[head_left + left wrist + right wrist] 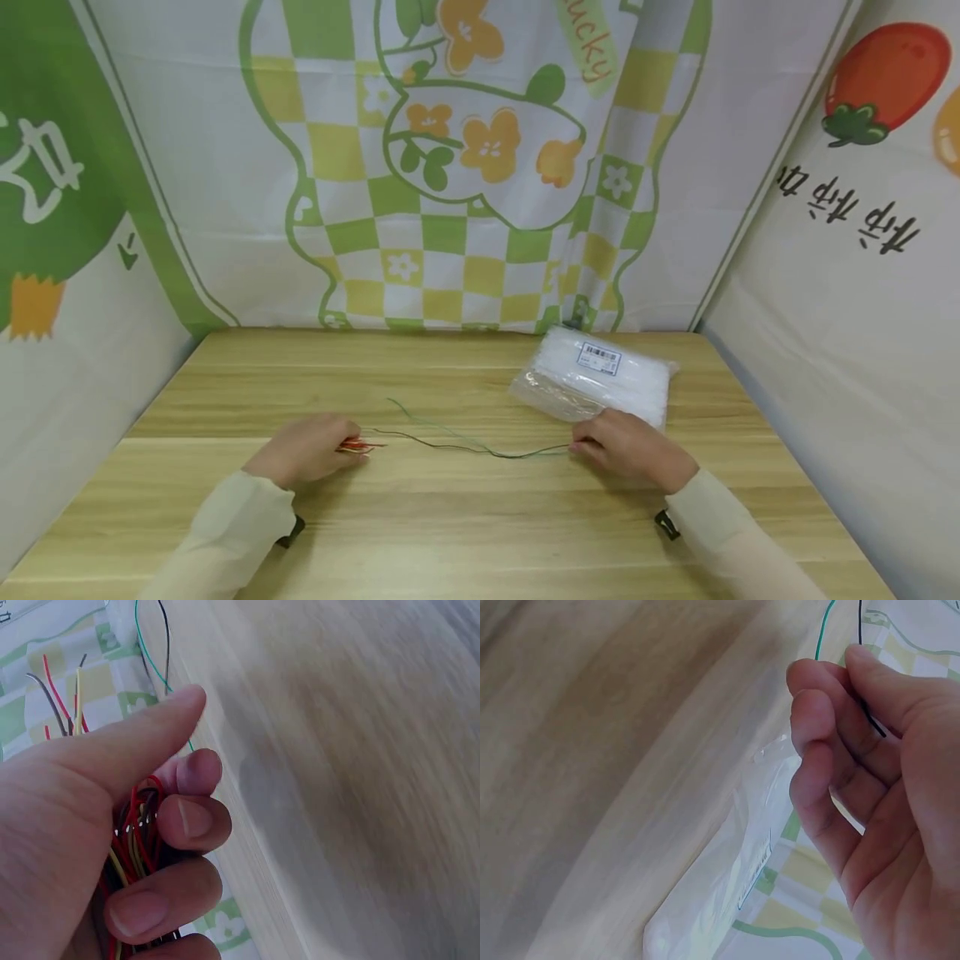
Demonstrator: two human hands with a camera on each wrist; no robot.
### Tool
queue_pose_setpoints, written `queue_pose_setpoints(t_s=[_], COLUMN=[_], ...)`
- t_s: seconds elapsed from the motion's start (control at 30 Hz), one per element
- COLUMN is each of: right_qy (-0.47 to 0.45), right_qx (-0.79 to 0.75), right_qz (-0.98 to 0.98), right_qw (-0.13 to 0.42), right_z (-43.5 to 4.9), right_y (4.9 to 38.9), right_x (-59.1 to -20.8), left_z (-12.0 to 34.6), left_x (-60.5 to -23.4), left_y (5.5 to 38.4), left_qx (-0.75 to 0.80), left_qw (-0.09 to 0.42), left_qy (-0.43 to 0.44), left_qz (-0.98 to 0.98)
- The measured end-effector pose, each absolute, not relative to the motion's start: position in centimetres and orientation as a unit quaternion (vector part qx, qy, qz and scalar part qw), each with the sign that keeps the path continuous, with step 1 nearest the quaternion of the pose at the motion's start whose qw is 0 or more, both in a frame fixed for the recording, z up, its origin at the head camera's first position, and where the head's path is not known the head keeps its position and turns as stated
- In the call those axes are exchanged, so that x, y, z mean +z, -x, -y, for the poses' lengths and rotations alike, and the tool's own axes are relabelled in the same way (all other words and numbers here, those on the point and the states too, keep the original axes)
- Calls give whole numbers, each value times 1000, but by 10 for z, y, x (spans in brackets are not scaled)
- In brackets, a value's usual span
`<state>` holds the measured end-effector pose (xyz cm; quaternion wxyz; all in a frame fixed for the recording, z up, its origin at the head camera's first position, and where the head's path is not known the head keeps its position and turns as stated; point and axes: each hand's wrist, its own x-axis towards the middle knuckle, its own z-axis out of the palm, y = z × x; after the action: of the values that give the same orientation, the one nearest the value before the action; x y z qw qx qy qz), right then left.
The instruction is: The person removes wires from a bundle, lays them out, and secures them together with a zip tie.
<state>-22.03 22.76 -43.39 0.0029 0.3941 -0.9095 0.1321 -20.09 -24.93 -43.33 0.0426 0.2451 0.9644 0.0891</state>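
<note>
My left hand grips a bundle of thin wires in red, yellow and dark colours, its fingers curled round them. Loose wire ends stick out past the thumb. Across from it, my right hand pinches a black wire between thumb and forefinger, with a short end showing in the palm. A green wire runs to the same fingertips. Between the hands the black wire sags in a shallow curve to the left fingertips, while the far end of the green wire curls up free.
A clear plastic bag with white contents and a barcode label lies behind the right hand. The wooden table meets a patterned cloth at the back, with more printed cloth on both sides.
</note>
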Motion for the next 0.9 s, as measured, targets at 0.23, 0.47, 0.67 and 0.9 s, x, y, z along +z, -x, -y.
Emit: queue_pose_setpoints(t_s=[0.23,0.47,0.67,0.9], right_qy=[-387,-360,-328,-302], right_qx=[121,116,115,108], right_qz=[914,926,938,947], right_qw=[3,3,6,19], right_z=[-228,-233,-241,-246], right_y=[221,219,219,219], right_x=[-434,-433,-432,-428], left_z=[248,237,227,214], left_x=[-432,-430,-430,-426], left_y=[197,193,192,193], left_qx=[81,68,70,104], left_qw=[34,32,32,34], left_qy=[-254,-259,-246,-233], left_qz=[-963,-963,-966,-966])
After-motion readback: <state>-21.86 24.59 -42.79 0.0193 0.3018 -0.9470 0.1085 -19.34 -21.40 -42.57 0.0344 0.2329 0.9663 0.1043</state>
